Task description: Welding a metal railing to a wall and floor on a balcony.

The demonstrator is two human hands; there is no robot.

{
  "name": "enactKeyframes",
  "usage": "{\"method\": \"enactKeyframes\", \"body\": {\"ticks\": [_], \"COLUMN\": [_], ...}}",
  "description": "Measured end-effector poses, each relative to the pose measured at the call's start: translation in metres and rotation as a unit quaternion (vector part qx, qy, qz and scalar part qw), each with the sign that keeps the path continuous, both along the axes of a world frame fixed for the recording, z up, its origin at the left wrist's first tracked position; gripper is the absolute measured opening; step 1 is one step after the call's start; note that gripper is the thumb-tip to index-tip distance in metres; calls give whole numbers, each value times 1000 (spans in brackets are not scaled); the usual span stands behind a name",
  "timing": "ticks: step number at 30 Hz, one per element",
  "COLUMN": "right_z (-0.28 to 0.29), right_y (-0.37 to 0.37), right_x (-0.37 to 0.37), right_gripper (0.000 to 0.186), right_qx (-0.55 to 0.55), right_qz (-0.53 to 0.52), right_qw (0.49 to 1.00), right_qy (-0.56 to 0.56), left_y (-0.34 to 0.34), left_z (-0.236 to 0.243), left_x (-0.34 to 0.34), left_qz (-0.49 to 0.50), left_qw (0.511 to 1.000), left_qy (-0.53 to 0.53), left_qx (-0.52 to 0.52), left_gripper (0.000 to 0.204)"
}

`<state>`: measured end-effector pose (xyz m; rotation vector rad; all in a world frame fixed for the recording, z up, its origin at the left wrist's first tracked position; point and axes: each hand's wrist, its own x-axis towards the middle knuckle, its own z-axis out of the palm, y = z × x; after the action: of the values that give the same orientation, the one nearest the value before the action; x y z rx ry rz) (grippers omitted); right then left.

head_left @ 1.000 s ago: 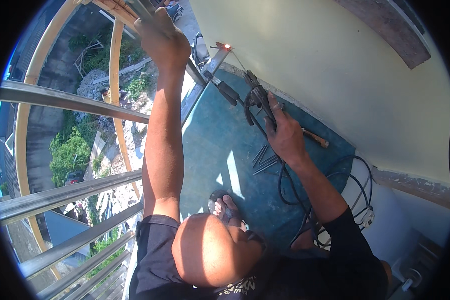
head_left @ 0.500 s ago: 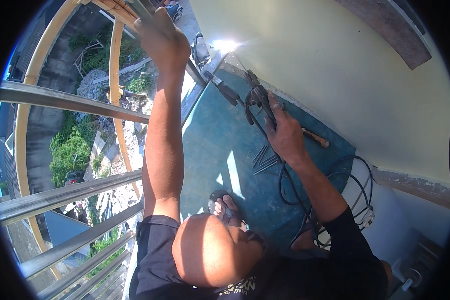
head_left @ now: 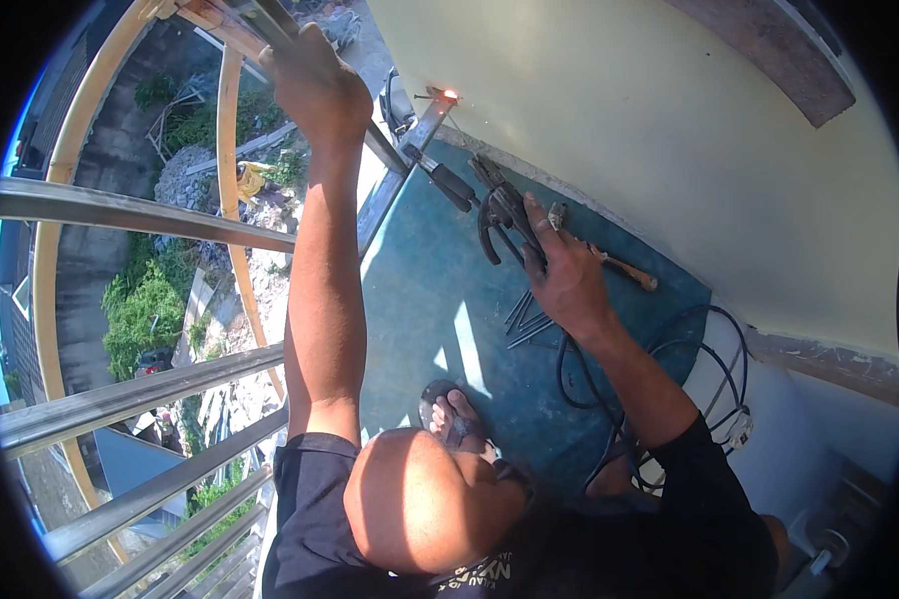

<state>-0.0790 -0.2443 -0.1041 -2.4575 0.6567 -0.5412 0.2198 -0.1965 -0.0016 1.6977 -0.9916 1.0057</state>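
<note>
My left hand (head_left: 314, 85) is raised and closed around a slanted steel rail tube (head_left: 384, 152) at the top of the view. My right hand (head_left: 564, 275) grips a black welding electrode holder (head_left: 499, 210) low over the teal floor (head_left: 439, 290). Its dark clamp end (head_left: 447, 183) points toward a steel post (head_left: 424, 125) next to the wall. A small orange glow (head_left: 450, 95) sits at the top of that post. A black cable (head_left: 589, 384) runs back from the holder past my right forearm.
Loose welding rods (head_left: 526, 319) and a wooden-handled hammer (head_left: 624, 268) lie on the floor by my right hand. My sandalled foot (head_left: 454, 414) stands below them. Horizontal steel railing bars (head_left: 140, 215) run on the left, with ground far below. A pale wall (head_left: 669, 130) rises at right.
The spark at the post flared into a bright white flash half a second ago and has shrunk to a small orange glow. Both hands stay almost where they were.
</note>
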Motion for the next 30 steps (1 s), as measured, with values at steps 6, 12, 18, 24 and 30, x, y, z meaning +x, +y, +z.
{"method": "enactKeyframes", "body": {"ticks": [6,12,18,24,30], "right_z": [-3,-1,3,1,-4], "right_y": [4,1,-5,-7,-9], "right_x": [-6,-11,-6,-1,2], "right_gripper": [72,71,72,72,71], "right_qx": [19,31,32,32,36], "right_qz": [-9,-14,-23,-26,-9], "right_qw": [1000,999,999,998,999], "right_qy": [0,-3,12,42,11], "left_y": [1,2,0,-4,-3], "left_z": [2,2,-3,-2,-2], "left_x": [-2,0,4,1,2], "left_qz": [10,-26,-8,-35,-33], "left_qw": [999,997,998,988,989], "left_qy": [45,74,61,135,127], "left_qx": [14,12,-6,-71,-72], "left_gripper": [12,8,3,27,34]}}
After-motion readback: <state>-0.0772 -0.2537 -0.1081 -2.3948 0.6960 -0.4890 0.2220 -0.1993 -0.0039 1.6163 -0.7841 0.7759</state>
